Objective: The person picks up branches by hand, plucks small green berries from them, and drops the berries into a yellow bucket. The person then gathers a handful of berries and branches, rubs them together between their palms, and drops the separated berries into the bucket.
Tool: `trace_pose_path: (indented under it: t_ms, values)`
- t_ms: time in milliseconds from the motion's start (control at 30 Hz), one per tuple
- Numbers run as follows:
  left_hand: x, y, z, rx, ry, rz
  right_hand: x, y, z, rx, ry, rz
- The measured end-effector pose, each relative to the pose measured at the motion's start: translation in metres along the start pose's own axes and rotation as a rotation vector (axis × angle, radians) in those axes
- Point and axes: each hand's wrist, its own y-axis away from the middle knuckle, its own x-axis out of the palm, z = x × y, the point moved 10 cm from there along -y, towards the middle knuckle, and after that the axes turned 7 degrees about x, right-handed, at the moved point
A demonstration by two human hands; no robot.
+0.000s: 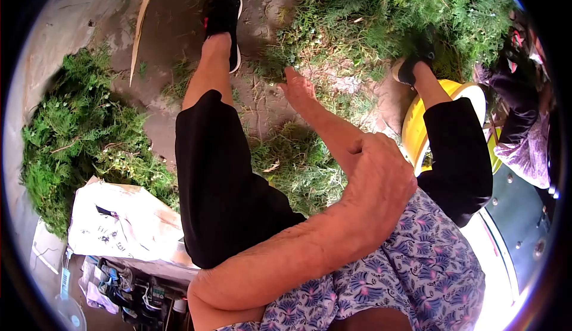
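Note:
My left hand (pixel 381 179) is wrapped round my right forearm (pixel 333 128), its fingers bent over the skin. Beyond it, my right hand (pixel 298 90) is stretched out between my legs with its fingers apart and nothing visible in them. Beneath and around that hand lie loose green sprigs (pixel 339 51) on brown ground (pixel 262 108). More cut greenery (pixel 298 170) lies between my knees, partly hidden by my arm.
A heap of green branches (pixel 77 134) lies left, near a pale printed sack (pixel 119 221). A long dry strip (pixel 141 33) rests on the ground. The yellow round object (pixel 417 122) is behind my right leg. Another person's purple clothing (pixel 527 146) shows at the right edge.

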Motion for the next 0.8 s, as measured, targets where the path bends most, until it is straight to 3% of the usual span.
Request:
trace_pose_path:
  t_ms: [33, 67, 167, 233, 333, 467, 533, 567, 633, 667, 733, 800]
  values:
    - [0.005, 0.001, 0.0, 0.0, 0.015, 0.066, -0.012, 0.005, 0.011, -0.131, 0.013, -0.187]
    - [0.007, 0.002, 0.0, -0.001, 0.017, 0.066, -0.006, 0.005, 0.009, -0.132, 0.013, -0.185]
    - [0.007, 0.003, -0.004, 0.017, 0.044, 0.025, -0.023, 0.01, 0.003, 0.007, -0.16, -0.028]
    - [0.006, 0.006, -0.003, 0.011, 0.11, 0.045, -0.017, 0.012, -0.02, 0.192, -0.612, 0.091]
    - [0.01, 0.004, -0.007, 0.04, 0.1, 0.017, -0.01, 0.023, -0.025, 0.303, -0.822, 0.2]
    - [0.007, 0.008, -0.006, 0.059, 0.114, -0.057, -0.002, 0.022, -0.003, 0.269, -0.751, 0.235]
    - [0.004, 0.01, -0.001, 0.04, 0.132, 0.029, -0.009, 0.011, 0.011, 0.033, -0.789, -0.057]
    - [0.003, 0.011, -0.001, 0.038, 0.133, 0.031, 0.008, 0.006, 0.011, 0.033, -0.79, -0.054]
    - [0.002, 0.011, 0.001, 0.007, 0.065, 0.036, -0.005, 0.016, 0.034, -0.299, -0.413, -0.477]
    - [0.003, 0.01, 0.001, 0.007, 0.066, 0.038, -0.001, 0.015, 0.033, -0.299, -0.415, -0.476]
    - [0.005, 0.009, 0.001, 0.002, 0.073, 0.038, 0.02, 0.006, 0.033, -0.219, -0.271, -0.274]
    - [0.005, 0.008, 0.0, 0.016, 0.1, 0.049, 0.016, 0.004, 0.031, -0.291, -0.292, -0.322]
